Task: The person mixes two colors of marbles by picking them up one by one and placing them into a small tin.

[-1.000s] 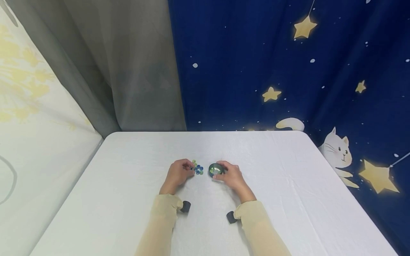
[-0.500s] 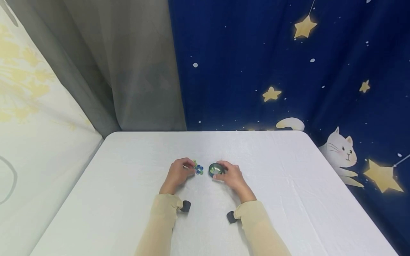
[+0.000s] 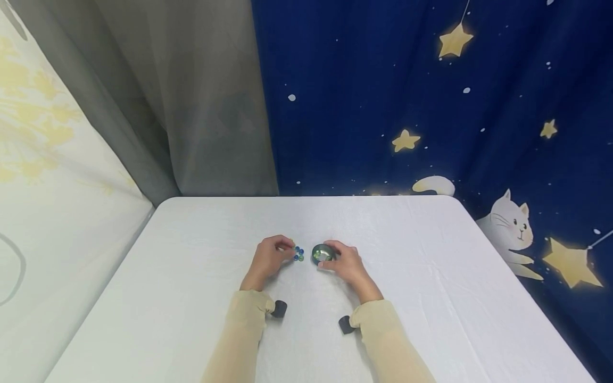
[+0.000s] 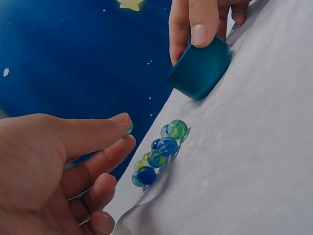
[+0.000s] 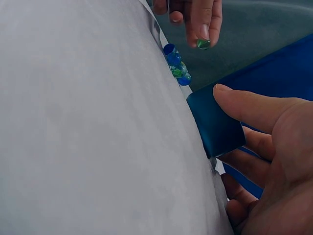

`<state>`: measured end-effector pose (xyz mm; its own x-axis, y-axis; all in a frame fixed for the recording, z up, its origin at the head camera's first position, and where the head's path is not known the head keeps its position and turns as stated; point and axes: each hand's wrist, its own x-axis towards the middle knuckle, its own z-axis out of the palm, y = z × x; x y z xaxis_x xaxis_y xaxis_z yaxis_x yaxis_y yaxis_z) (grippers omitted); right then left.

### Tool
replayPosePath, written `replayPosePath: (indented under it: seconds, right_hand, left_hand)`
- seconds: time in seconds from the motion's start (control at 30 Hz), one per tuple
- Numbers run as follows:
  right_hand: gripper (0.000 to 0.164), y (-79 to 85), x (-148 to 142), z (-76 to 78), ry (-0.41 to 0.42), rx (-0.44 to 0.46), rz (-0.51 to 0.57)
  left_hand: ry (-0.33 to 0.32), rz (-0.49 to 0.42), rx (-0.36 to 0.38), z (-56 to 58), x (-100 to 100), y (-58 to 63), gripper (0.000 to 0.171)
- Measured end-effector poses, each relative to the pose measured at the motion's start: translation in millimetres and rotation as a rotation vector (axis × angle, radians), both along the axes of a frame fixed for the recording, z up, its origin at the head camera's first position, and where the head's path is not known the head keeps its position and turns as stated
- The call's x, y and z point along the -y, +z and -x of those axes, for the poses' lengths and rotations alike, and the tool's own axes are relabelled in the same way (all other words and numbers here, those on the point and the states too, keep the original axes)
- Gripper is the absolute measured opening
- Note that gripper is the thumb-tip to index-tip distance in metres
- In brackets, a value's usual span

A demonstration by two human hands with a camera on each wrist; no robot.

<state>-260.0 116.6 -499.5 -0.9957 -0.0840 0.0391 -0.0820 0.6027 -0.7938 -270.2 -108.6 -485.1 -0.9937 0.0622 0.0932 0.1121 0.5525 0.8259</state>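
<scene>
Pinching a green marble [image 5: 203, 44] with left hand [image 3: 270, 259], gripping the cup [image 4: 203, 68] with right hand [image 3: 350, 265]. Probably the lifting step; next needs a snug pinch (maybe slippery).

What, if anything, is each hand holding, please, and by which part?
The left hand pinches a green marble by its sides, between thumb and fingertip; the right hand holds the teal bowl by its outer wall, thumb and fingers on opposite sides.

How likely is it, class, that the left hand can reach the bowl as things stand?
Probably yes. The left hand, pinching a green marble, is near the bowl, which the right hand grips from the opposite side. Only loose marbles lie between, and the bowl's top looks mostly uncovered.
</scene>
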Motion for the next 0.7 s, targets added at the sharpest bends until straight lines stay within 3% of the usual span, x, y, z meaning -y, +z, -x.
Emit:
replayPosePath:
  seconds: [0.33,0.7]
  right_hand:
    - [0.059,-3.3,-1.3,2.7,0.005,-0.010,0.011]
    - [0.058,-3.1,-1.7,1.7,-0.005,-0.005,-0.008]
  left_hand:
    - [0.022,-0.004,-0.020,1.3,-4.4,0.2,0.010]
    - [0.002,-0.033,-0.060,1.7,-10.0,0.0,0.011]
